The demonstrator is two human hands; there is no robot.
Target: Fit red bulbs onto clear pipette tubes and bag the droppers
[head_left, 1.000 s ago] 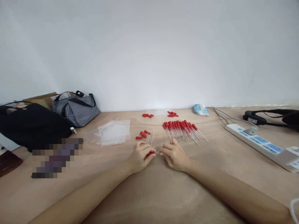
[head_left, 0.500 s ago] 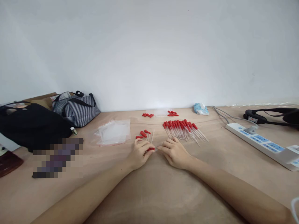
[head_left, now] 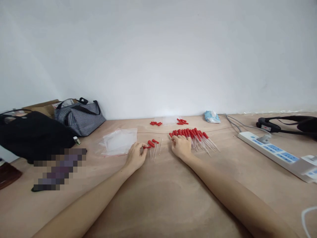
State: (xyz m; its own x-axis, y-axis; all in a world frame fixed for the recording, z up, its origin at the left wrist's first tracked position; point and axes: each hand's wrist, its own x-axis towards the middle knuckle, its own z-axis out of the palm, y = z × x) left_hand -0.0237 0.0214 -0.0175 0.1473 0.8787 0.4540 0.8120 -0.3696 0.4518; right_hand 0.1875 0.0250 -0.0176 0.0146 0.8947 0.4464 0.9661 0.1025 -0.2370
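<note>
My left hand (head_left: 136, 156) rests on the table, its thumb and a finger pinching a red rubber bulb (head_left: 147, 147). Two other red bulbs (head_left: 151, 143) lie beside it, above several thin clear tubes (head_left: 155, 154). My right hand (head_left: 182, 146) is at the left end of a row of red-topped droppers (head_left: 195, 134), fingers curled down on a dropper whose red bulb (head_left: 170, 135) shows past the fingertips. Its tube is hidden under the hand.
Clear plastic bags (head_left: 121, 141) lie left of the tubes. Further back are more clear tubes (head_left: 169, 121) and red bulbs (head_left: 182, 122). A blue-white packet (head_left: 212, 116), a power strip (head_left: 274, 150) and a black headset (head_left: 269, 125) sit right; a striped bag (head_left: 85, 116) and black bag (head_left: 37, 135) left.
My hands, earlier together over a red-bulbed dropper, have parted. The right moved up and right with the dropper to the row; the left moved left to a loose bulb.
</note>
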